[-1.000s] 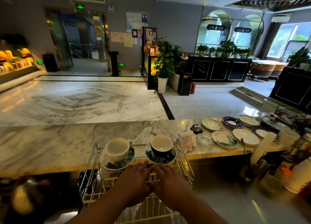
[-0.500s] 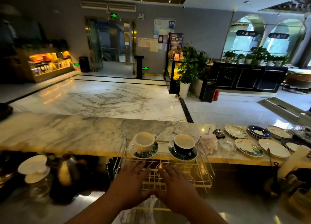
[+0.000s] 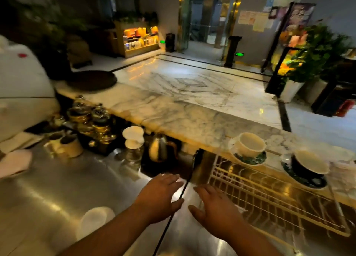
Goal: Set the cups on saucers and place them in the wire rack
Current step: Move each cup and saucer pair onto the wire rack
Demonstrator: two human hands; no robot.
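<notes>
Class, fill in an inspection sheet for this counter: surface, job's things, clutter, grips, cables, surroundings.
Surface: steel counter below a marble ledge.
Job's things: white cup and dark cup, each on a saucer, at the far end of the wire rack.
Clutter: kettle, glass jars, white lid.
Grips: left hand and right hand open, holding nothing.
Cables: one dark line between the hands; cable or rail, cannot tell.
Surroundings: marble lobby floor, potted plant.
</notes>
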